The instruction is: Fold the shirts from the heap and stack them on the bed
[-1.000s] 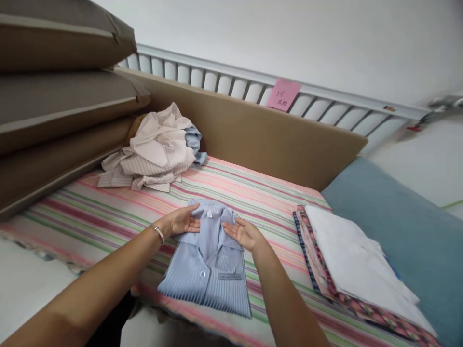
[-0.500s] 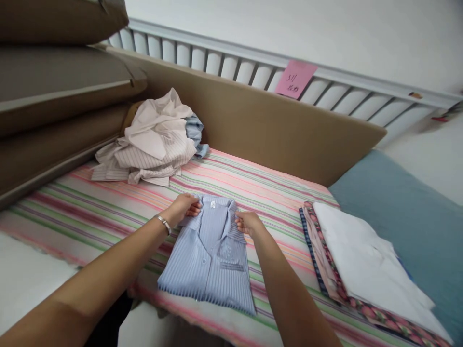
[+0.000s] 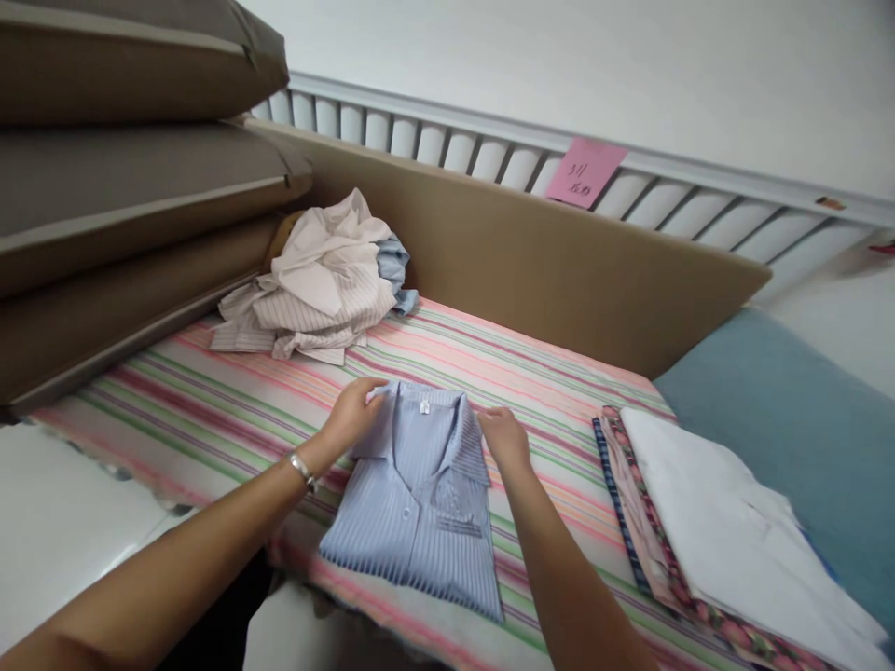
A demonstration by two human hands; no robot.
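Observation:
A blue striped shirt (image 3: 412, 522) lies folded into a neat rectangle, its collar and white neck label facing up and away from me. My left hand (image 3: 358, 410), with a silver bracelet on the wrist, is closed on the left side of the collar. At the opposite side, my right hand (image 3: 504, 438) has its fingers curled at the shirt's upper right edge. The fingertips of my right hand are partly hidden.
A crumpled heap of pale striped clothes (image 3: 328, 280) lies at the back left, beside stacked brown cushions (image 3: 140, 186). Folded clothes with a white one (image 3: 727, 522) on top lie on the right. A brown board (image 3: 531, 252) stands along the back.
The view has shifted, so everything sits a little further right and lower. Both hands stay at the shirt's collar sides, and the right one has turned slightly. The shirt remains folded.

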